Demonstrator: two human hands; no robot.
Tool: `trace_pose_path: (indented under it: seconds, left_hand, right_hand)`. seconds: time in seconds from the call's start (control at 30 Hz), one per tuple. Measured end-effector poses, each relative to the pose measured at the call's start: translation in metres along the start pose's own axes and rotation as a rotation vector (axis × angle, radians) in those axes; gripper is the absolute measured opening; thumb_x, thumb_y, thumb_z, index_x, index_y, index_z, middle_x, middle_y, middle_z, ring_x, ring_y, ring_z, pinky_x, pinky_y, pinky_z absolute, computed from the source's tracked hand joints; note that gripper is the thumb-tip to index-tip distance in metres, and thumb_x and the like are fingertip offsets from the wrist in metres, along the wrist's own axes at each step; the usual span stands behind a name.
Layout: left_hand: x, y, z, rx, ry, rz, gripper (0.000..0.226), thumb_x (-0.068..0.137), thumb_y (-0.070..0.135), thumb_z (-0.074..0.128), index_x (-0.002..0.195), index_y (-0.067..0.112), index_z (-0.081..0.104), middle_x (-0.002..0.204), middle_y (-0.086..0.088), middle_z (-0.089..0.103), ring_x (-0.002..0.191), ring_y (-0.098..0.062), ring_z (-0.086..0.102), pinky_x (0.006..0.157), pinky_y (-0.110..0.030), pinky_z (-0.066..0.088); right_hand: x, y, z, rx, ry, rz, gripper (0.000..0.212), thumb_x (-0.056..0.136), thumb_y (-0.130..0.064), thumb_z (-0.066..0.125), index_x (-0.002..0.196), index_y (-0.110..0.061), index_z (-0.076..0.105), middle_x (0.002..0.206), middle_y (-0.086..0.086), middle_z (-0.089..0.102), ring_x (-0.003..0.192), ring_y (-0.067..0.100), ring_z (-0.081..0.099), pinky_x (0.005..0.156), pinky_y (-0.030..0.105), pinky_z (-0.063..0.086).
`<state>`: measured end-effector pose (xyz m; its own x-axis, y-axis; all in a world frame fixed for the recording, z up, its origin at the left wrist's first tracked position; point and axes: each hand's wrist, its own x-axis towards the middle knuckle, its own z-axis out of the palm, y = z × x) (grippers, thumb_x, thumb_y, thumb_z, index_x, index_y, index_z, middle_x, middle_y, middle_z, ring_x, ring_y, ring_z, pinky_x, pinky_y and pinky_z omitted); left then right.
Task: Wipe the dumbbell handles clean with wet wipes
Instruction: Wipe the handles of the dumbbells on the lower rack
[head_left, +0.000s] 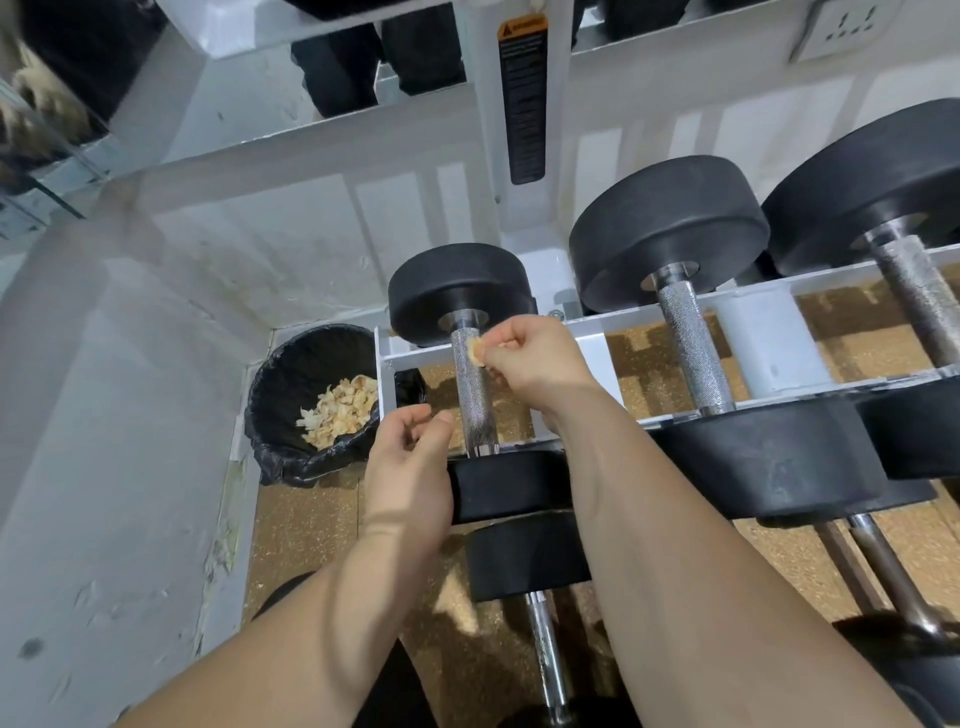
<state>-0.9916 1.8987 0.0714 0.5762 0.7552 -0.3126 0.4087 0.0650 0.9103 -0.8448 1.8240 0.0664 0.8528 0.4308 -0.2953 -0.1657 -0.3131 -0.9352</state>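
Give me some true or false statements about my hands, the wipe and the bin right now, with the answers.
1. The right hand pinches a wipe against the leftmost dumbbell's handle. True.
2. The left hand is wrapped round that handle. False: it sits beside the handle, fingers loosely curled, holding nothing visible.
3. The bin is empty. False: crumpled wipes lie in it.
4. The bin stands left of the rack. True.

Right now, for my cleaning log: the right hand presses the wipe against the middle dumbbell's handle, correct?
Not the middle one. The head view shows the right hand pressing the wipe against the leftmost dumbbell's handle.
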Motion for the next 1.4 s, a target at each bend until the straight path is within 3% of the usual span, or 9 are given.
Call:
trace_pose_path:
  seconds: [0.1, 0.27, 0.47, 0.6, 0.8, 0.97, 1.07, 1.27, 1.4]
  left_hand:
    - [-0.001, 0.0, 0.0, -0.002, -0.008, -0.019, 0.019, 0.098, 0.034, 0.064, 0.114, 0.024, 0.064, 0.103, 0.008, 0.066, 0.09, -0.005, 0.059, 0.079, -0.026, 0.043]
    - [-0.002, 0.003, 0.0, -0.025, -0.023, -0.057, 0.015, 0.098, 0.033, 0.063, 0.112, 0.026, 0.064, 0.103, 0.006, 0.065, 0.085, -0.007, 0.058, 0.074, -0.027, 0.043]
    - [-0.003, 0.004, 0.002, -0.035, -0.002, -0.061, 0.016, 0.098, 0.036, 0.063, 0.109, 0.026, 0.065, 0.106, 0.003, 0.066, 0.086, -0.011, 0.058, 0.075, -0.029, 0.043]
    - [-0.006, 0.006, 0.002, -0.024, -0.002, -0.065, 0.015, 0.099, 0.036, 0.06, 0.111, 0.027, 0.063, 0.1, 0.011, 0.063, 0.082, -0.004, 0.056, 0.071, -0.025, 0.041]
    - [-0.004, 0.002, 0.005, 0.026, 0.012, -0.028, 0.018, 0.095, 0.04, 0.063, 0.111, 0.031, 0.061, 0.11, 0.01, 0.063, 0.103, -0.012, 0.06, 0.093, -0.033, 0.045]
    - [-0.004, 0.0, 0.006, 0.044, -0.009, -0.033, 0.028, 0.092, 0.041, 0.066, 0.117, 0.034, 0.057, 0.118, 0.012, 0.062, 0.11, -0.012, 0.06, 0.102, -0.041, 0.048]
    - [-0.003, -0.003, 0.004, 0.029, -0.009, -0.042, 0.03, 0.089, 0.035, 0.067, 0.117, 0.035, 0.057, 0.116, 0.01, 0.062, 0.109, -0.014, 0.061, 0.103, -0.043, 0.048]
    - [-0.004, -0.002, 0.005, 0.064, -0.004, -0.036, 0.037, 0.087, 0.037, 0.067, 0.122, 0.035, 0.055, 0.12, 0.012, 0.06, 0.11, -0.014, 0.059, 0.098, -0.034, 0.045]
    - [-0.004, -0.005, 0.003, 0.114, -0.014, 0.025, 0.041, 0.088, 0.04, 0.068, 0.126, 0.033, 0.053, 0.125, 0.011, 0.056, 0.105, -0.009, 0.056, 0.09, -0.028, 0.039]
  right_hand:
    - [-0.006, 0.001, -0.005, -0.033, -0.042, 0.006, 0.013, 0.08, -0.026, 0.079, 0.075, -0.018, 0.071, 0.073, -0.002, 0.07, 0.073, 0.017, 0.066, 0.082, 0.043, 0.06]
    - [-0.036, 0.015, -0.025, -0.383, -0.337, 0.044, 0.009, 0.073, -0.022, 0.086, 0.074, -0.017, 0.078, 0.059, -0.019, 0.065, 0.056, -0.011, 0.058, 0.054, 0.007, 0.04]
    - [-0.014, 0.001, -0.003, -0.099, -0.066, -0.01, 0.011, 0.08, -0.023, 0.079, 0.074, -0.017, 0.072, 0.064, -0.01, 0.064, 0.062, 0.007, 0.058, 0.062, 0.023, 0.045]
    - [0.002, -0.011, 0.016, -0.134, 0.133, -0.205, 0.01, 0.08, -0.025, 0.077, 0.072, -0.021, 0.072, 0.063, -0.012, 0.061, 0.06, 0.001, 0.054, 0.061, 0.016, 0.043]
    - [-0.017, -0.008, -0.007, -0.53, -0.201, -0.296, 0.009, 0.08, -0.027, 0.077, 0.072, -0.022, 0.074, 0.064, -0.009, 0.063, 0.061, 0.002, 0.053, 0.059, 0.017, 0.041]
    - [0.009, -0.034, 0.013, -0.84, 0.029, -0.478, 0.012, 0.091, -0.018, 0.059, 0.084, -0.021, 0.068, 0.082, 0.0, 0.068, 0.08, 0.025, 0.06, 0.07, 0.035, 0.05]
    - [0.007, -0.03, 0.015, -0.889, 0.004, -0.548, 0.017, 0.091, -0.019, 0.059, 0.097, -0.024, 0.073, 0.09, 0.004, 0.07, 0.085, 0.03, 0.062, 0.075, 0.04, 0.053]
    - [-0.008, -0.028, -0.005, -0.927, -0.202, -0.54, 0.011, 0.091, -0.021, 0.067, 0.094, -0.023, 0.078, 0.081, -0.006, 0.072, 0.075, 0.013, 0.058, 0.072, 0.026, 0.045]
    - [0.011, -0.035, -0.002, -0.946, -0.056, -0.577, 0.012, 0.092, -0.028, 0.067, 0.098, -0.024, 0.076, 0.091, -0.004, 0.074, 0.085, 0.02, 0.064, 0.072, 0.025, 0.042]
